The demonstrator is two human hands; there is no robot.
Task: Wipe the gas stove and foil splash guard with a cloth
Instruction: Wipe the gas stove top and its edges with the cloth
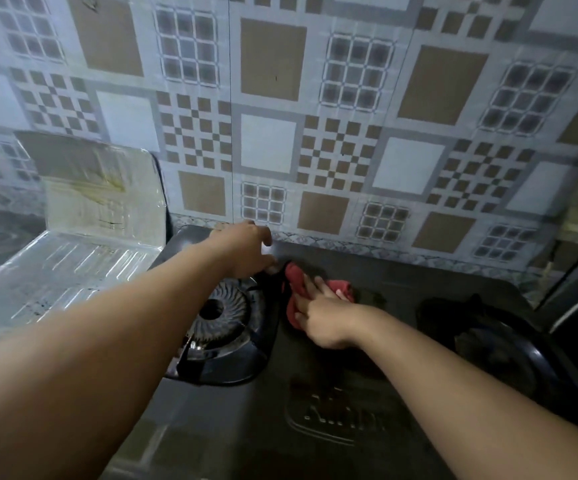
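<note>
A red cloth (315, 292) is pressed flat on the stove (367, 358) top, between the two burners, under the right hand (322, 315), whose fingers are stretched out over it. The left hand (246, 249) is held at the back edge of the left burner (216, 313), fingers curled on the dark pan support (270, 278) there. A bare strip of stove top is left between the cloth and the tiled wall (315, 116). The foil guard (83, 216) is stood at the stove's left edge, bent, its upright part streaked. The right burner (488, 327) is lost in shadow, and embossed lettering near the front cannot be read.
</note>
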